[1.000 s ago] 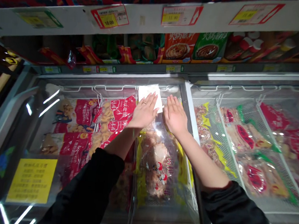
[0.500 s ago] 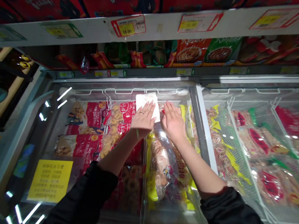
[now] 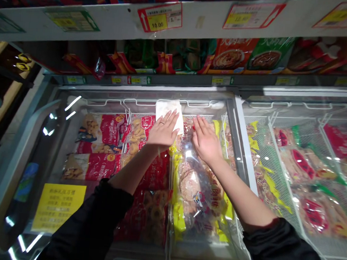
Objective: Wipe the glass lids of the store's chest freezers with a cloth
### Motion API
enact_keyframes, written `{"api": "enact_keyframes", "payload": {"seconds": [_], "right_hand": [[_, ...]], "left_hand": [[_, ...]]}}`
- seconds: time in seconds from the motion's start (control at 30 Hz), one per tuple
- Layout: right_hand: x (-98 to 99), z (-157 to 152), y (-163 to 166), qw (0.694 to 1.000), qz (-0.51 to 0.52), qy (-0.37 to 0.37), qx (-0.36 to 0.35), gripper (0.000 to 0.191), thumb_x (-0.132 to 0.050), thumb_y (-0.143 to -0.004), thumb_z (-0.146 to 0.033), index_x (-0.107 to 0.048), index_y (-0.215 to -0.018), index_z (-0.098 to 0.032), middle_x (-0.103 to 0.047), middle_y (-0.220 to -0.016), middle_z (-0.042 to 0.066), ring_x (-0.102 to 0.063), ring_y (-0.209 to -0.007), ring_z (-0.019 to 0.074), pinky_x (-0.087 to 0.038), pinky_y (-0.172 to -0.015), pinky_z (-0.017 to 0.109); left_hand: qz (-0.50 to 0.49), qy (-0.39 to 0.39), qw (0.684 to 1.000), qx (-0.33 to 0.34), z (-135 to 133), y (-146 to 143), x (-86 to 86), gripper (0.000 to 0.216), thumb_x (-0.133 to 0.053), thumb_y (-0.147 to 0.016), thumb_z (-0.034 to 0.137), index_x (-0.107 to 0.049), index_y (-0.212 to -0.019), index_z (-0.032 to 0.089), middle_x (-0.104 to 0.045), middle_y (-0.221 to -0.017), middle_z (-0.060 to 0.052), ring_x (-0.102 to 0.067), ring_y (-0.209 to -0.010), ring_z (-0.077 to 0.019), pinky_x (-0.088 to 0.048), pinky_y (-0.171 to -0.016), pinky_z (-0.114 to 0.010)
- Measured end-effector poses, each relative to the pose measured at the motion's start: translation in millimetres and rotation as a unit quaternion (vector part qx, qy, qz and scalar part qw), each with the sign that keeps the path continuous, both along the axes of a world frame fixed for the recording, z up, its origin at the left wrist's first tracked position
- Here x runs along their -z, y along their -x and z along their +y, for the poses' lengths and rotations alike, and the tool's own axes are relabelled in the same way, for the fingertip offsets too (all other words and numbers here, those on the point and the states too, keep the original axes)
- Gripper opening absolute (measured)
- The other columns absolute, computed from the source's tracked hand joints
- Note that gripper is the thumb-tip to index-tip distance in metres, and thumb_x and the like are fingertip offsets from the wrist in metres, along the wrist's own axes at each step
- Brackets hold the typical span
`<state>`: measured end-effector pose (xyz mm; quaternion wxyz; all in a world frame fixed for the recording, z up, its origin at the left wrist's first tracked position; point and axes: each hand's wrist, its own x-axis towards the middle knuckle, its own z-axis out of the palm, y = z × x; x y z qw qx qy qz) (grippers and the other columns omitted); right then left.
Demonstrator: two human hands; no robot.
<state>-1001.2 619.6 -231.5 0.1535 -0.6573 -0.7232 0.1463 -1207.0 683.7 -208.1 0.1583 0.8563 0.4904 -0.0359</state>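
Note:
My left hand (image 3: pixel 164 128) lies flat with its fingers stretched out, pressing a folded white cloth (image 3: pixel 169 106) onto the clear lid (image 3: pixel 95 231) of a chest freezer. A ring shows on one finger. The cloth sticks out beyond the fingertips and to their right. Beside it, my right hand (image 3: pixel 206 139) rests flat on the same lid, fingers extended and nothing held. Under the lid are red bags of ring-shaped food (image 3: pixel 138 129) and yellow-edged bags of round patties (image 3: pixel 189 182).
A yellow notice (image 3: pixel 58 208) is on the lid at lower left, near the curved frame (image 3: pixel 0 209). Behind the freezer runs a shelf edge (image 3: pixel 115 21) with price tags, low above the lid. A second freezer section (image 3: pixel 305 155) with packaged food adjoins on the right.
My left hand and the cloth have slid slightly left along the lid, widening the gap to my right hand. The right hand stays nearly in place. The view has shifted a little.

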Motion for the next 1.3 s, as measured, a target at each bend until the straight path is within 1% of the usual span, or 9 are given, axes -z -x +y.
{"api": "enact_keyframes", "payload": {"seconds": [0.17,0.3,0.4,0.6,0.8,0.93,1.03,1.17,1.3], "right_hand": [[2.2,-0.4,8.8,1.000,-0.007,0.007,0.022,0.065,-0.032,-0.109,-0.030,-0.040,-0.171,-0.010,-0.040,-0.177,0.012,-0.033,-0.167,0.0287,-0.030,-0.138,0.055],[0.1,-2.3,39.9,0.999,-0.002,0.012,0.051,0.066,-0.029,-0.109,-0.029,-0.040,-0.169,-0.003,-0.039,-0.177,0.016,-0.032,-0.167,0.0282,-0.028,-0.139,0.052],[-0.6,3.6,69.6,0.999,0.014,0.009,0.040,0.065,-0.029,-0.109,-0.028,-0.040,-0.170,-0.005,-0.041,-0.176,0.015,-0.031,-0.167,0.0272,-0.027,-0.139,0.050],[6.2,26.1,107.9,0.998,0.032,0.003,0.060,0.072,-0.032,-0.103,-0.017,-0.030,-0.175,-0.010,-0.040,-0.177,0.012,-0.032,-0.167,0.0285,-0.029,-0.139,0.054],[7.5,23.7,113.5,0.995,0.052,-0.020,0.087,0.067,-0.027,-0.108,-0.023,-0.033,-0.174,-0.011,-0.044,-0.174,0.013,-0.033,-0.166,0.0280,-0.031,-0.138,0.055],[4.6,22.7,113.0,0.996,0.031,-0.007,0.089,0.065,-0.027,-0.109,-0.025,-0.043,-0.168,-0.005,-0.048,-0.172,0.016,-0.036,-0.165,0.0287,-0.030,-0.138,0.052],[4.2,23.3,113.7,0.995,0.034,-0.016,0.088,0.065,-0.028,-0.107,-0.024,-0.044,-0.169,-0.008,-0.051,-0.170,0.014,-0.038,-0.165,0.0292,-0.031,-0.137,0.056],[3.7,22.9,114.9,0.995,0.047,-0.014,0.089,0.066,-0.031,-0.104,-0.022,-0.047,-0.167,-0.007,-0.051,-0.170,0.015,-0.037,-0.165,0.0302,-0.032,-0.137,0.057],[2.3,22.9,114.7,0.995,0.028,-0.005,0.093,0.066,-0.033,-0.102,-0.020,-0.050,-0.163,-0.004,-0.049,-0.171,0.016,-0.037,-0.165,0.0295,-0.031,-0.138,0.053]], "left_hand": [[-0.011,0.008,0.999,0.036,20.6,-6.9,-2.7,0.066,-0.030,-0.112,0.032,-0.025,-0.175,0.016,-0.021,-0.185,-0.003,-0.018,-0.171,-0.0195,-0.014,-0.141,-0.042],[-0.016,-0.008,1.000,-0.019,35.7,9.9,-4.6,0.066,-0.031,-0.111,0.031,-0.026,-0.175,0.014,-0.023,-0.184,-0.006,-0.020,-0.171,-0.0195,-0.015,-0.141,-0.040],[-0.005,-0.007,0.998,-0.056,26.7,33.5,-4.2,0.067,-0.029,-0.112,0.033,-0.025,-0.175,0.014,-0.022,-0.184,-0.006,-0.020,-0.171,-0.0202,-0.016,-0.141,-0.041],[0.017,-0.013,0.999,-0.041,-11.7,52.3,3.1,0.068,-0.031,-0.110,0.033,-0.023,-0.177,0.023,-0.025,-0.183,0.000,-0.022,-0.171,-0.0201,-0.018,-0.141,-0.043],[-0.010,-0.017,0.999,0.049,18.3,48.2,1.4,0.064,-0.028,-0.111,0.030,-0.028,-0.176,0.026,-0.028,-0.182,0.003,-0.024,-0.170,-0.0184,-0.017,-0.141,-0.042],[-0.016,-0.024,1.000,0.004,37.2,65.6,0.6,0.063,-0.027,-0.112,0.029,-0.029,-0.175,0.024,-0.028,-0.183,0.001,-0.025,-0.170,-0.0174,-0.018,-0.141,-0.041],[-0.008,-0.025,0.999,-0.037,22.1,84.1,1.6,0.064,-0.030,-0.112,0.030,-0.027,-0.176,0.025,-0.028,-0.183,0.002,-0.025,-0.170,-0.0188,-0.019,-0.141,-0.042],[0.002,-0.035,0.999,-0.015,-13.8,92.4,2.2,0.062,-0.028,-0.113,0.030,-0.030,-0.175,0.023,-0.029,-0.181,0.001,-0.025,-0.170,-0.0178,-0.018,-0.142,-0.042],[-0.013,-0.039,0.998,0.038,-7.0,76.1,4.0,0.061,-0.029,-0.113,0.030,-0.034,-0.174,0.025,-0.032,-0.180,0.004,-0.027,-0.169,-0.0161,-0.017,-0.142,-0.040]]}}
